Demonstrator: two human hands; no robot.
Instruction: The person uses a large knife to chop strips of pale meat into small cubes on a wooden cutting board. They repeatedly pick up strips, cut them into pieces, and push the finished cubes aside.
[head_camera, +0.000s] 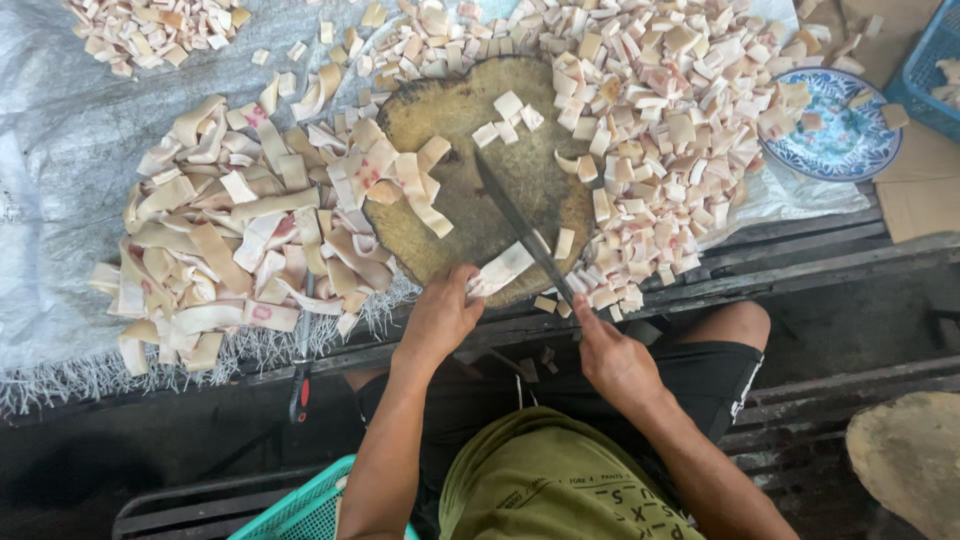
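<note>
Head view: a person sits over a round wooden chopping block (470, 170) on a grey sheet (60, 150).
Left hand: the left hand (440, 315) pinches a pale strip (503, 268) at the block's near edge.
Right hand: the right hand (612, 362) is closed around the handle of a long knife (515, 222), its blade lying across the strip.
Left of block: a heap of uncut strips (240, 230).
Right of block: a heap of cut squares (660, 120), reaching a blue patterned plate (850, 150).
</note>
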